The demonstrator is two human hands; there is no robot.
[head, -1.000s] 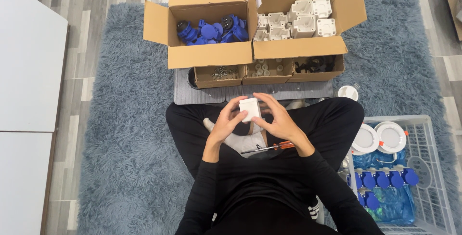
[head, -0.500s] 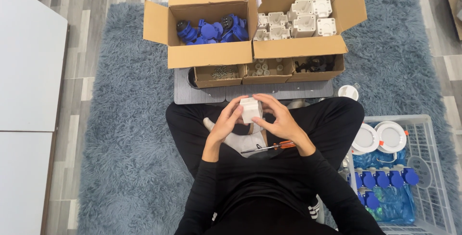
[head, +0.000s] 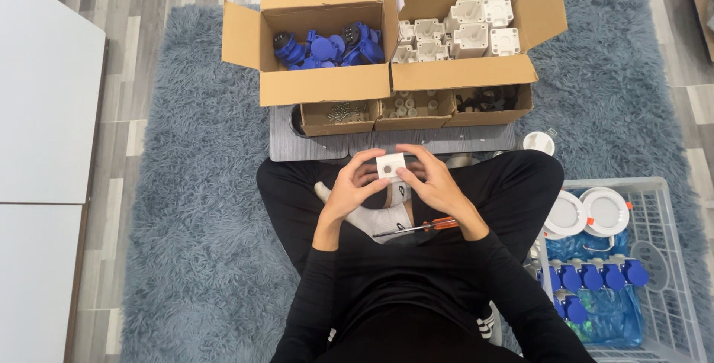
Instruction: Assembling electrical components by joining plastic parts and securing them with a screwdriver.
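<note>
Both hands, left [head: 349, 188] and right [head: 435, 184], pinch the white block [head: 390, 165] above the screwdriver [head: 416, 227]; it looks light, rigid, smooth, so hold its side edges.

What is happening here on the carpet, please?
A person sits cross-legged on a grey rug, holding a small white square part between the left hand and right hand. A screwdriver lies on the lap. Ahead, open cardboard boxes hold blue parts and white parts.
</note>
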